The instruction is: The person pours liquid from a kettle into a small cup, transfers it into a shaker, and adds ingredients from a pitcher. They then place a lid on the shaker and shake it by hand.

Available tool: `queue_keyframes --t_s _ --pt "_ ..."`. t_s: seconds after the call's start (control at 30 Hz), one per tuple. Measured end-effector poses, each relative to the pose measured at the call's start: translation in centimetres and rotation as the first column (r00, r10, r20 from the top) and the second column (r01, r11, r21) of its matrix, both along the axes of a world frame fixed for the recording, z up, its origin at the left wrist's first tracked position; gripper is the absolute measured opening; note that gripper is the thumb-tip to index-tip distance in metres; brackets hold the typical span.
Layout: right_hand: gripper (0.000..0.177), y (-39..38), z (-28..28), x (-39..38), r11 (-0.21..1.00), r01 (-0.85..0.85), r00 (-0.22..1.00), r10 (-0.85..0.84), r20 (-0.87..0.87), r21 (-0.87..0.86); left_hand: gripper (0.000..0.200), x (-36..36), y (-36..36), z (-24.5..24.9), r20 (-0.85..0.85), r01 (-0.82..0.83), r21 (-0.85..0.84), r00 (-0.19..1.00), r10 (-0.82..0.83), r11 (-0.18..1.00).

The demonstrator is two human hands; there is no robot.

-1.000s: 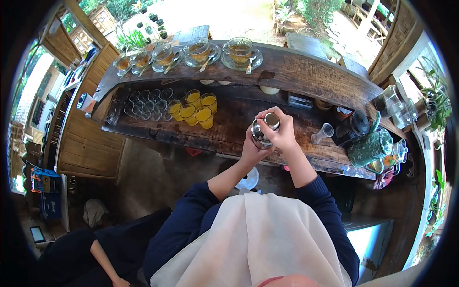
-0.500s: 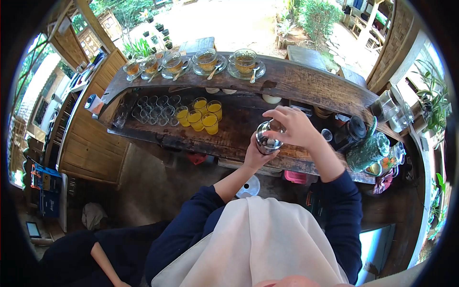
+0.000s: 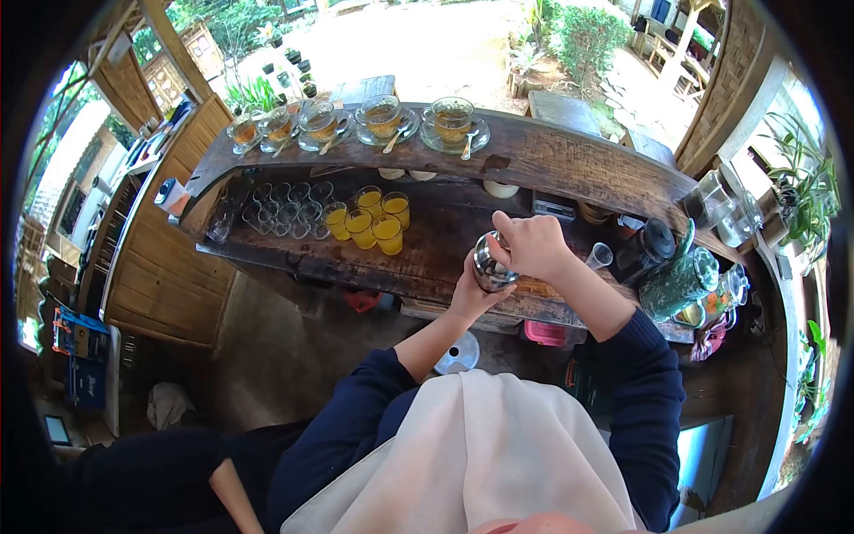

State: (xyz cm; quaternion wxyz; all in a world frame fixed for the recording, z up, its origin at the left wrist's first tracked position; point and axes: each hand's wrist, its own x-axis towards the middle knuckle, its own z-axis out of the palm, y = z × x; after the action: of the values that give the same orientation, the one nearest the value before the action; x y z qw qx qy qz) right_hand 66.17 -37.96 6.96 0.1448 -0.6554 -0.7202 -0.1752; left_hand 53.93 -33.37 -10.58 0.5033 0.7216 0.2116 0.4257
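Above the wooden counter, my left hand (image 3: 474, 294) is wrapped round the lower part of a shiny metal canister (image 3: 491, 269). My right hand (image 3: 531, 245) is on the canister's upper part, its fingers closed over the top. What my right fingers grip there is partly hidden by the hand. Left of the canister, several glasses of orange drink (image 3: 388, 233) stand in a group on the counter.
Several glass cups (image 3: 453, 120) of amber drink on saucers line the raised shelf (image 3: 569, 151). Empty glasses (image 3: 292, 214) stand at left. A green pitcher (image 3: 680, 283), a dark jug (image 3: 645, 251) and a small glass (image 3: 600, 256) are at right. Another person's forearm (image 3: 234, 495) shows lower left.
My right hand has closed down over the canister's top, where its fingers were spread over the opening before. The canister has tilted slightly. The other person's forearm has shifted right.
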Motion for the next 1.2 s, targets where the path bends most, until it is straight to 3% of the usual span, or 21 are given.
queue_keyframes --t_s 0.13,0.2,0.27,0.33,0.47,0.53,0.63,0.77,1.0,1.07,1.2 --pt "0.034 -0.3 -0.1 -0.1 0.998 0.039 0.991 -0.044 -0.130 -0.040 0.099 0.4 -0.1 -0.5 0.100 0.074 -0.123 0.993 -0.062 0.990" --pt "0.041 -0.7 -1.2 -0.4 0.993 0.114 0.846 -0.074 -0.528 0.043 0.102 -0.1 -0.3 1.2 -0.066 0.032 -0.123 0.997 -0.040 0.992" --pt "0.044 -1.4 -1.4 -0.9 0.984 0.177 0.696 -0.146 -0.703 -0.029 0.103 -0.2 -0.5 2.1 -0.022 0.042 -0.128 0.999 -0.045 0.991" --pt "0.042 -1.3 -2.7 -1.7 0.961 0.200 0.684 0.001 -0.730 0.189 0.104 -0.2 -0.5 2.1 0.012 0.056 -0.140 0.998 -0.054 0.989" --pt "0.048 -0.7 -4.1 -2.3 0.927 0.217 0.638 0.103 -0.763 0.307 0.102 -0.4 -0.3 1.6 -0.038 0.034 -0.098 0.999 -0.038 0.995" --pt "0.045 -0.7 -4.1 -2.4 0.986 0.136 0.346 0.039 -0.938 0.092 0.100 -0.4 -0.4 1.7 -0.022 0.034 -0.094 0.999 -0.036 0.995" --pt "0.036 -0.4 -4.0 -2.1 0.993 0.097 0.293 0.031 -0.956 0.062 0.100 -0.4 -0.4 1.5 -0.028 0.019 -0.139 0.999 -0.023 0.990" --pt "0.024 -0.1 -4.3 -1.7 0.996 0.035 0.326 0.068 -0.943 0.083 0.100 -0.3 0.2 1.3 -0.031 0.024 -0.093 0.999 -0.027 0.995" --pt "0.022 0.1 -4.4 -0.9 0.993 -0.070 0.303 0.115 -0.946 0.098 0.098 -0.2 0.0 1.6 -0.058 -0.012 -0.087 0.998 0.007 0.996" --pt "0.023 0.4 -4.5 -0.8 0.980 -0.064 0.336 0.201 -0.920 0.190 0.098 -0.1 0.0 2.1 -0.043 -0.021 -0.088 0.999 0.017 0.996" --pt "0.024 0.2 -4.1 -0.6 0.983 -0.095 0.341 0.182 -0.922 0.159 0.097 -0.1 0.1 2.0 -0.042 -0.002 -0.091 0.999 -0.002 0.996"
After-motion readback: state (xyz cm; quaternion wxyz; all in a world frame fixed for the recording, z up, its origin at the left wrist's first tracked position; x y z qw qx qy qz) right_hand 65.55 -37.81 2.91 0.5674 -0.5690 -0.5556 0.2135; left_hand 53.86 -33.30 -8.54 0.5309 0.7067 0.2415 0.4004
